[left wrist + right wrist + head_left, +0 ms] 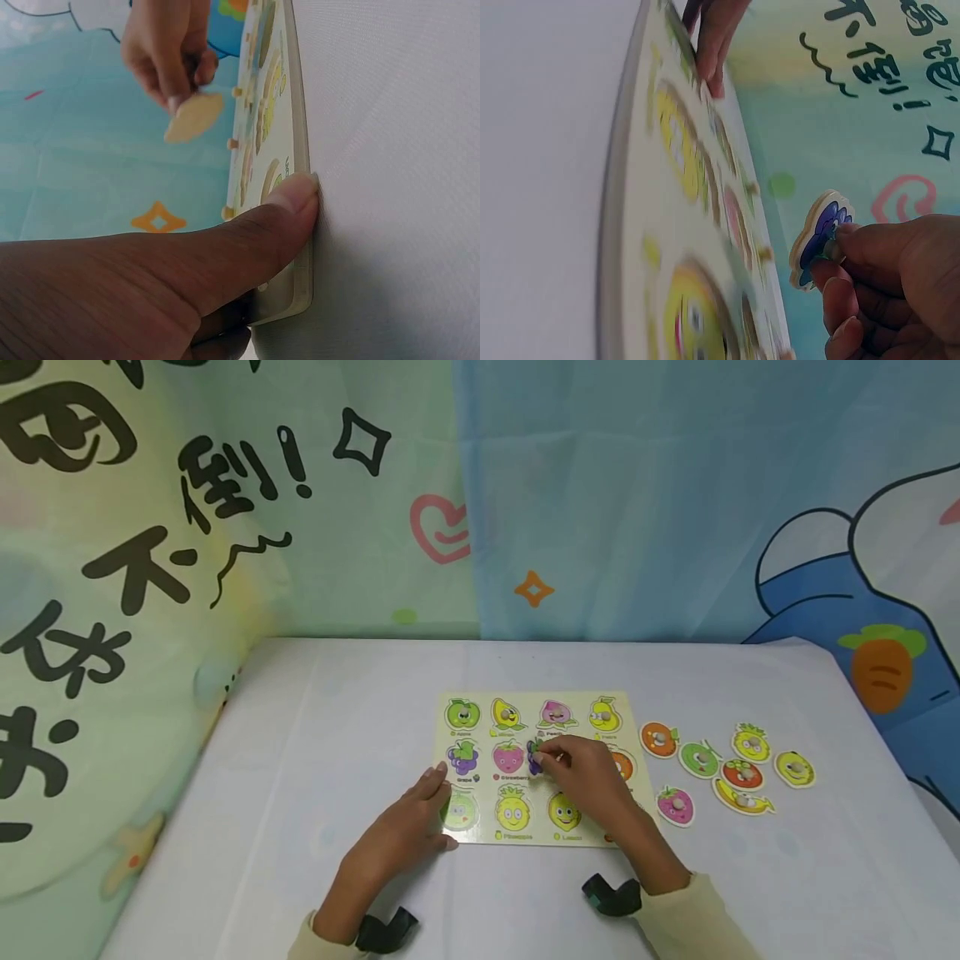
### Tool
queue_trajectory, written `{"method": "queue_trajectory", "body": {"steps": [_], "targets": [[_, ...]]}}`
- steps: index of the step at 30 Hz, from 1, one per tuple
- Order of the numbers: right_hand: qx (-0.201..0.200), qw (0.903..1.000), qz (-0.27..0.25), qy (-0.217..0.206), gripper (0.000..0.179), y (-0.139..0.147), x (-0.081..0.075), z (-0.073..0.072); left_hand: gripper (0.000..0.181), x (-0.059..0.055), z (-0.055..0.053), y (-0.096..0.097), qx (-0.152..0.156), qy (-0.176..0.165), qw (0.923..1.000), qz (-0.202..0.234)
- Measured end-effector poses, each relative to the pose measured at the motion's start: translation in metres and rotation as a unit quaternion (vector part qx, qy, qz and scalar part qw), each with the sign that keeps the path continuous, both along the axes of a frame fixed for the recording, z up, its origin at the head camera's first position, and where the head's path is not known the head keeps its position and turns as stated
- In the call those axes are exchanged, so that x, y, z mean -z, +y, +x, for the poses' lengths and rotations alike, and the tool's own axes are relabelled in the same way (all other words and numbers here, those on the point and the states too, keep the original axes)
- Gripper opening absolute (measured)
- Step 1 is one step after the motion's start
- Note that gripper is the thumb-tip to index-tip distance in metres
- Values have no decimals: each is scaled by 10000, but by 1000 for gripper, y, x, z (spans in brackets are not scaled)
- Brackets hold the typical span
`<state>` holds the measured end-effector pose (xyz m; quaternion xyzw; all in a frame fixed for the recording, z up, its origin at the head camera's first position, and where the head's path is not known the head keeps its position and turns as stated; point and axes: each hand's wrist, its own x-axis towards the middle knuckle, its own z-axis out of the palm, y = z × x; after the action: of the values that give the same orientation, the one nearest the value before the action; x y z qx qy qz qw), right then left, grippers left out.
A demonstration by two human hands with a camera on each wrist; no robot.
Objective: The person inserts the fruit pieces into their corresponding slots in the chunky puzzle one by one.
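Observation:
A wooden fruit puzzle board (482,787) lies flat on the table, with knobbed fruit pieces in its top row. My left hand (401,831) holds its near left corner, the thumb (281,214) along the near edge and the other fingers at the left side. With thumb and fingertips, my right hand (592,777) pinches a purple grape piece (823,236) by its knob. That piece is tilted and raised above the board; the left wrist view shows its plain wooden back. The grape recess (462,758) is at the left of the middle row, beside the strawberry recess (508,758).
Right of the board lie several loose pieces, among them an orange (659,740), a strawberry (676,807), a pineapple (752,743), a banana (742,797) and a lemon (795,770). A white cloth covers the table (315,735). Printed curtains (615,510) hang behind.

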<state>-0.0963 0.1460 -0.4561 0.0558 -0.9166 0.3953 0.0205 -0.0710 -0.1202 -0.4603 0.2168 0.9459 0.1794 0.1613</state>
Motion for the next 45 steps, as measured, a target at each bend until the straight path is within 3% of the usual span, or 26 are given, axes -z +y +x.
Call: {"method": "queue_trajectory", "body": {"steps": [7, 14, 26, 45], "targets": [[-126, 9993, -265, -237, 11, -37, 4, -17, 81, -2, 1, -3, -23, -64, 10000, -35], [-368, 9968, -612, -353, 10, -65, 10, -27, 80, 1, -1, -4, 198, 24, 9998, 4], [-466, 9947, -751, -519, 10, -85, 18, -39, 80, 2, -4, -3, 263, 54, 9996, -49], [-514, 9968, 164, -584, 8, -88, 11, -38, 79, -1, -2, -2, 230, 10, 9997, 65]]}}
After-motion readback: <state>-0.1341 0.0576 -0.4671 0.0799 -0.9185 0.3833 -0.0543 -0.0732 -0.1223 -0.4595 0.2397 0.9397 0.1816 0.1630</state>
